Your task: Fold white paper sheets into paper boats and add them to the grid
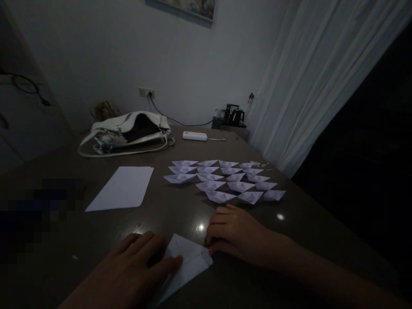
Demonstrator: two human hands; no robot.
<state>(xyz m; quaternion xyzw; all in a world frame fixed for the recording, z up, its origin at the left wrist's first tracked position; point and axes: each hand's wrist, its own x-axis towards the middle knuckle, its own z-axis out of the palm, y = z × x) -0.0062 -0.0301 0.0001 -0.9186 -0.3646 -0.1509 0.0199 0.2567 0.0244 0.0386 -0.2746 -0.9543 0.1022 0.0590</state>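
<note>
A partly folded sheet of white paper lies on the dark table close in front of me, with crease lines across it. My left hand rests over its left side, the thumb pressed on the paper and the other fingers bent beside it. At the paper's right corner, my right hand has its thumb and fingertips closed on the edge. Beyond my right hand stand several folded paper boats in close rows. A stack of white paper sheets lies beyond my left hand.
A white handbag sits open on the back left of the table. Near the back edge lies a white device with a short cable. A kettle stands on a side stand. A pale curtain hangs at the right.
</note>
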